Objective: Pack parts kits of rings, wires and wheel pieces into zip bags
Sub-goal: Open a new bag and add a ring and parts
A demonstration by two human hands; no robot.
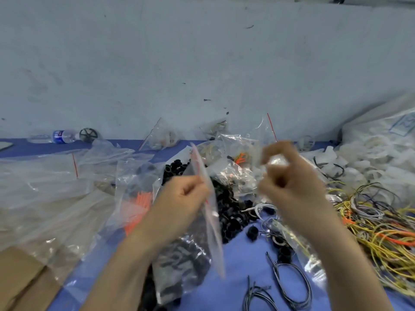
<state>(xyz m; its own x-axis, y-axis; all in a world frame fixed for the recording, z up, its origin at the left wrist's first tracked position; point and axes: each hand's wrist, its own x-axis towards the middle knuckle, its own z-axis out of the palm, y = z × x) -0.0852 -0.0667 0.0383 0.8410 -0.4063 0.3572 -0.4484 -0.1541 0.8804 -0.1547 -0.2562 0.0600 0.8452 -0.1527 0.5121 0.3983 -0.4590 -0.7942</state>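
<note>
The zip bag [211, 216] hangs in the air above the middle of the table [242, 261], seen almost edge-on, its red-striped zip end uppermost. The left hand [182, 198] pinches it just below that stripe, fingers curled on the plastic. The right hand [289, 176] is raised beside it and apart from it, blurred, fingers curled on a pale piece [278, 160]; whether that is a ring or a bit of bag film I cannot tell.

The step looks like opening the mouth and loading the bag. It would go best if the right fingers took the near lip opposite the left pinch and peeled the two walls apart. The left hand should then hold the mouth wide and upward so that parts drop to the bottom and do not catch on the zip.

Under the bag lies a heap of black rings [229, 207]. Yellow and grey wires [381, 227] tangle to the right, black wire loops [289, 279] lie nearer, and a bag of orange pieces [137, 207] sits to the left. A black wheel piece [88, 135] stands by the wall next to a water bottle [64, 136]. The bottle's blue label carries writing too small to read, and the blue print [404, 124] on the far right sack is also unreadable
</note>
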